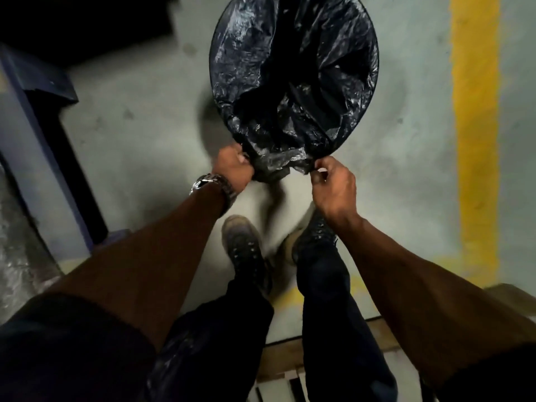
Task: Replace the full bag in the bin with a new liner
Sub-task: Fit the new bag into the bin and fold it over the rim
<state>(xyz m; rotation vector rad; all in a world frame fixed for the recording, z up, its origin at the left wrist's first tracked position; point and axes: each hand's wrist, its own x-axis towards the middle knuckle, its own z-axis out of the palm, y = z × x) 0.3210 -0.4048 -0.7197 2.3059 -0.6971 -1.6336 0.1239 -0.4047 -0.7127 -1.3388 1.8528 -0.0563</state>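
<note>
Both forearms reach forward from dark sleeves, and on the left wrist sits a metal watch (pixel 213 184). Below them two dusty boots (pixel 242 242) stand on the grey concrete floor (pixel 139 134), with a wooden pallet (pixel 290 361) partly seen behind the legs.

At the near edge of the round bin (pixel 376 39), the left hand (pixel 233 166) grips the black liner (pixel 293 82); its fingers (pixel 243 158) are curled tightly around a bunch of the plastic. A little to the side of it, the right hand (pixel 333 184) pinches the same edge of the liner, thumb and fingers (pixel 319 176) pressed together on a small fold. Between the two hands a loose flap of plastic hangs down over the rim.

Beyond the fingers, the liner covers the whole mouth of the bin and sinks inside in shiny wrinkles. Far right of the right fingers, a yellow painted line (pixel 475 111) runs along the floor. Left of the left fingers stands a blue metal frame (pixel 34 117).
</note>
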